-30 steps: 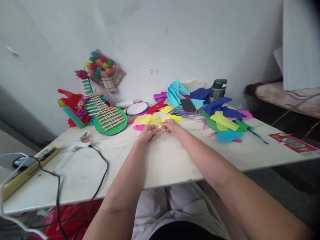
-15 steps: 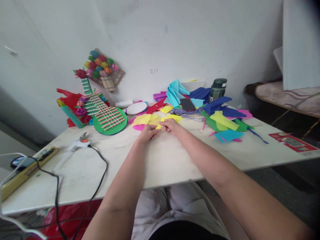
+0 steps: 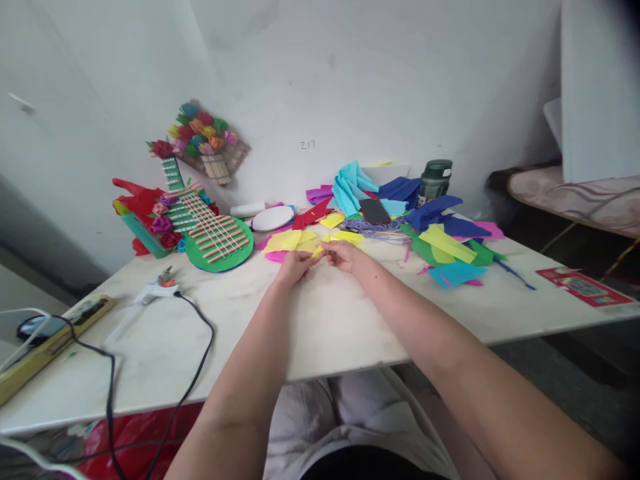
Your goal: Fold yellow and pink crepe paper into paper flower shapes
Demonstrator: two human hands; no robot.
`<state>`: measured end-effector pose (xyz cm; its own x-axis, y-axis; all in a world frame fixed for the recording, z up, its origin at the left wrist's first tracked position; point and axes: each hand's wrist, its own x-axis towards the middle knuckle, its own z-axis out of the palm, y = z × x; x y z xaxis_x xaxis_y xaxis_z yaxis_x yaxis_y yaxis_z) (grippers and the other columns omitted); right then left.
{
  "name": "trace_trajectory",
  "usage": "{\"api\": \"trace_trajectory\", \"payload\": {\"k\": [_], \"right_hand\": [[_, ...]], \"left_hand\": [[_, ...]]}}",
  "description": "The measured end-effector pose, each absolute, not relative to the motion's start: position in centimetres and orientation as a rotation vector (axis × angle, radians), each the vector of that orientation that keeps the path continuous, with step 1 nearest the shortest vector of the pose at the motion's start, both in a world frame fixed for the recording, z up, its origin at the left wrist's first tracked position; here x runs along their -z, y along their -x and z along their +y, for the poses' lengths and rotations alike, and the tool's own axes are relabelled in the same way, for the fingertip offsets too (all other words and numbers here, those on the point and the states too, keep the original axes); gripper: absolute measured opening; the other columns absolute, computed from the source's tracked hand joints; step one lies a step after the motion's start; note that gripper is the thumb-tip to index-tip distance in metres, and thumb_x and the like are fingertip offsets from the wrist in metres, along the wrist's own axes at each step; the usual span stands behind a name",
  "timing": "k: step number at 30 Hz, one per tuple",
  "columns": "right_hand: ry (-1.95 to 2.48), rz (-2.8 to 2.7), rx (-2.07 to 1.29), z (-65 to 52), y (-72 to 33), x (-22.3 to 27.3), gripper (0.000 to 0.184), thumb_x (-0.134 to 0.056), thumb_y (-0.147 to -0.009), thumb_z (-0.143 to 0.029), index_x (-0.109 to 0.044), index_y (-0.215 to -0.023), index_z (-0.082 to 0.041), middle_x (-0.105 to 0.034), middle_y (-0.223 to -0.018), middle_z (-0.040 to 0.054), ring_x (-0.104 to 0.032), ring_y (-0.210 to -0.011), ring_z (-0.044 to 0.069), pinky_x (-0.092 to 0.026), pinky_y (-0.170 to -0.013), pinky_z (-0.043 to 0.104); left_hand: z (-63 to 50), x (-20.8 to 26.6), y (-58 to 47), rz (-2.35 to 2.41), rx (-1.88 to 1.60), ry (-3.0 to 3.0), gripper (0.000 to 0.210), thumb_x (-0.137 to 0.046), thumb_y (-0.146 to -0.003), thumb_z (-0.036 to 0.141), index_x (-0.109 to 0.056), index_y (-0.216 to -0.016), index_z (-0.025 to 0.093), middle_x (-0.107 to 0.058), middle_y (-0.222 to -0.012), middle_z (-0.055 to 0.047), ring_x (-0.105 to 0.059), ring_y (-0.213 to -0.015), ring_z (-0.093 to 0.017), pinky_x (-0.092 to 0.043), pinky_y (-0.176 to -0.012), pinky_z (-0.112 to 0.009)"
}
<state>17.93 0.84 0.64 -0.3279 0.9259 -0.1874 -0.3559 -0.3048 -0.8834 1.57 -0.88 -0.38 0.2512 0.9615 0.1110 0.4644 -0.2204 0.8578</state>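
Your left hand [image 3: 297,267] and right hand [image 3: 341,256] pinch a small yellow paper strip [image 3: 318,251] between their fingertips, well in from the near edge of the smooth, marbled desk [image 3: 345,327]. Thin, creased yellow sheets [image 3: 283,241] lie just beyond; toward the far left corner leans a round-bodied green craft guitar [image 3: 220,260].

The pinched paper scrap [image 3: 318,251] looks bright yellow from where I stand. The guitar [image 3: 220,245] is green, striped with salmon pink; the bottle [image 3: 436,179] is dark green, the crumpled sheet [image 3: 350,189] turquoise, the tabletop [image 3: 345,320] off-white with greyish smudging (almost like marble), and the padded fabric [image 3: 585,195] pale with mauve-brown swirls.
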Motion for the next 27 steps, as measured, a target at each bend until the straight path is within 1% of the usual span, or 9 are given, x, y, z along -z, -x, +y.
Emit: {"api": "trace_trajectory", "payload": {"k": [3,6,9,12,15,18,22,24,27], "right_hand": [[0.900,-0.973,-1.814,0.4,-17.9,-1.1,0.009,-0.053,-0.084,-0.017,-0.058,-0.078,-0.012,-0.063,-0.049,0.0011,-0.047,-0.033,0.006,-0.036,-0.033,0.014],[0.860,-1.022,-1.836,0.3,-17.9,-1.1,0.012,-0.052,-0.086,-0.019,-0.057,-0.077,-0.012,-0.066,-0.055,0.0035,-0.053,-0.037,0.007,-0.040,-0.035,0.015],[0.826,-1.102,-1.844,0.6,-18.0,-0.8,0.015,-0.050,-0.086,-0.019,-0.058,-0.078,-0.010,-0.067,-0.058,0.0058,-0.058,-0.043,0.009,-0.044,-0.039,0.016],[0.799,-1.163,-1.829,0.9,-18.2,-0.5,0.016,-0.050,-0.086,-0.018,-0.059,-0.077,-0.009,-0.067,-0.058,0.0068,-0.061,-0.046,0.011,-0.046,-0.041,0.018],[0.732,-1.160,-1.743,1.0,-18.3,-0.5,0.014,-0.053,-0.085,-0.019,-0.059,-0.076,-0.011,-0.069,-0.061,0.0067,-0.064,-0.051,0.012,-0.050,-0.046,0.020],[0.661,-1.151,-1.625,1.0,-18.2,-0.6,0.009,-0.060,-0.080,-0.021,-0.060,-0.079,-0.012,-0.071,-0.072,0.0070,-0.066,-0.058,0.012,-0.052,-0.053,0.021],[0.640,-1.265,-1.529,0.9,-17.7,-0.2,0.017,-0.070,-0.069,-0.023,-0.062,-0.080,-0.013,-0.071,-0.079,0.0066,-0.066,-0.063,0.013,-0.053,-0.057,0.022],[0.649,-1.344,-1.528,0.7,-17.4,0.1,0.021,-0.073,-0.065,-0.022,-0.062,-0.080,-0.013,-0.071,-0.075,0.0054,-0.066,-0.061,0.014,-0.053,-0.056,0.023],[0.694,-1.429,-1.538,0.4,-16.9,0.3,0.024,-0.075,-0.060,-0.020,-0.062,-0.078,-0.013,-0.070,-0.069,0.0041,-0.066,-0.059,0.015,-0.052,-0.053,0.023]], "left_hand": [[-0.3,0.9,-1.4,1.407,-0.933,-1.798,0.032,-0.057,-0.072,0.044,-0.067,-0.081,0.015,-0.044,-0.035,0.005,-0.034,-0.030,-0.008,-0.026,-0.037,-0.021],[0.3,1.1,-1.2,1.439,-1.011,-1.912,0.028,-0.052,-0.075,0.035,-0.069,-0.087,0.016,-0.052,-0.043,0.004,-0.043,-0.037,-0.009,-0.034,-0.044,-0.021],[0.5,1.0,-1.0,1.510,-1.019,-2.080,0.024,-0.051,-0.076,0.029,-0.070,-0.086,0.018,-0.059,-0.051,0.002,-0.049,-0.044,-0.010,-0.039,-0.052,-0.022],[0.5,0.8,-0.8,1.584,-1.077,-2.145,0.020,-0.054,-0.074,0.028,-0.071,-0.082,0.019,-0.060,-0.051,0.001,-0.051,-0.048,-0.011,-0.038,-0.055,-0.022],[0.5,0.9,-0.8,1.569,-1.250,-1.932,0.022,-0.058,-0.073,0.035,-0.070,-0.079,0.017,-0.058,-0.048,0.000,-0.049,-0.043,-0.011,-0.037,-0.050,-0.023],[0.4,0.8,-1.0,1.444,-1.318,-1.599,0.038,-0.057,-0.071,0.051,-0.065,-0.071,0.014,-0.057,-0.047,-0.003,-0.048,-0.038,-0.012,-0.038,-0.045,-0.024],[0.0,0.3,-1.6,1.078,-1.227,-1.167,0.058,-0.048,-0.070,0.066,-0.063,-0.078,0.011,-0.066,-0.065,-0.010,-0.060,-0.054,-0.017,-0.047,-0.054,-0.029],[-0.1,0.3,-1.8,0.954,-1.196,-1.087,0.053,-0.055,-0.068,0.062,-0.062,-0.078,0.011,-0.066,-0.070,-0.010,-0.063,-0.061,-0.017,-0.049,-0.060,-0.029],[-0.3,0.5,-1.9,0.883,-1.221,-1.083,0.036,-0.070,-0.061,0.045,-0.058,-0.069,0.012,-0.063,-0.062,-0.005,-0.061,-0.056,-0.014,-0.049,-0.058,-0.026]]}}
